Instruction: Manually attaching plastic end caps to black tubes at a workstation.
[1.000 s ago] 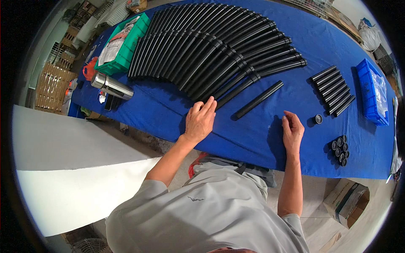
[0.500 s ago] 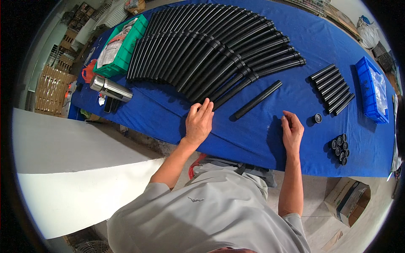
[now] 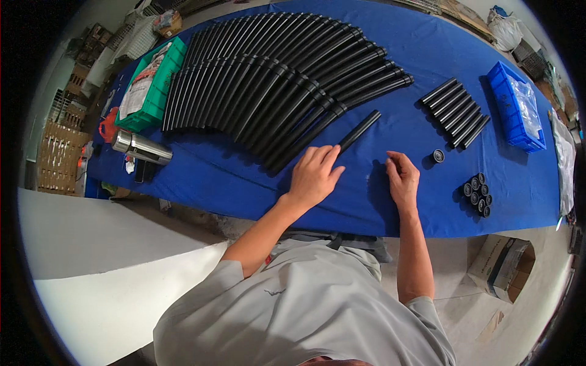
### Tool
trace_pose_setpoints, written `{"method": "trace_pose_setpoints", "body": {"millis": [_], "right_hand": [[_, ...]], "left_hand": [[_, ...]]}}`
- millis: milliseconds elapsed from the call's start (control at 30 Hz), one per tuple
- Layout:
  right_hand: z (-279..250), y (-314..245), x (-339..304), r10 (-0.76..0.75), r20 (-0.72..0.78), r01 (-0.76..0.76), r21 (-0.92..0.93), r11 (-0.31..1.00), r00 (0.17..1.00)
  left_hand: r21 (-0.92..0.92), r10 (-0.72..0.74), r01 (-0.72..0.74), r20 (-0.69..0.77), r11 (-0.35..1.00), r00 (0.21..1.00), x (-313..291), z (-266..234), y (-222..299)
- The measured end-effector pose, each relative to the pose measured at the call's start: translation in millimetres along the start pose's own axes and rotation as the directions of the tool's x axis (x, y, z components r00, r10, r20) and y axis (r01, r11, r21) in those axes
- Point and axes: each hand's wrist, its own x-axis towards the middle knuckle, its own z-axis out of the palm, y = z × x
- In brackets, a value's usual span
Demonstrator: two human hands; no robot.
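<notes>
Your left hand [image 3: 314, 179] lay over the near end of a loose black tube [image 3: 361, 130] on the blue cloth [image 3: 360, 210], its fingers outstretched and its thumb standing well apart. The step in hand looked like taking up that tube; the next move appeared to call for bringing thumb and fingers around it. Whether the fingertips pressed on it, you could not tell from above.

The tube ran away from the hand and to its right, slim, straight and dark, with a soft sheen along its side. Its far end showed no wider collar, unlike those in the fan of tubes [image 3: 259, 100] spread ahead and to the left of that hand; its near end was hidden beneath your fingers.

Your right hand [image 3: 404, 181], apparently holding nothing, hung with fingers loosely curled, thumb close to the index finger; whether they met was unclear. Just to its right stood a single cap [image 3: 437, 156], with a cluster of caps [image 3: 475, 195] farther right.
</notes>
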Motion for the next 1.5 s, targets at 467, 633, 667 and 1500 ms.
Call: {"method": "trace_pose_setpoints", "body": {"millis": [467, 633, 667, 1500], "right_hand": [[-12, -35, -29, 0.286, 0.368, -0.455, 0.553, 0.698, 0.885], [7, -46, -48, 0.138, 0.660, -0.574, 0.509, 0.642, 0.739], [10, -51, -52, 0.169, 0.643, -0.584, 0.513, 0.629, 0.747], [32, -51, -94, 0.069, 0.678, -0.617, 0.617, 0.488, 0.732]], "left_hand": [[-0.583, 0.038, 0.173, 0.332, 0.794, 0.943, -40, -41, -5], [-0.505, 0.038, 0.352, 0.611, 0.788, 0.791, -46, -92, -26], [-0.508, 0.010, 0.353, 0.581, 0.786, 0.814, -55, -93, -33], [-0.447, -0.087, 0.611, 0.757, 0.653, 0.647, -54, -79, -27]]}}
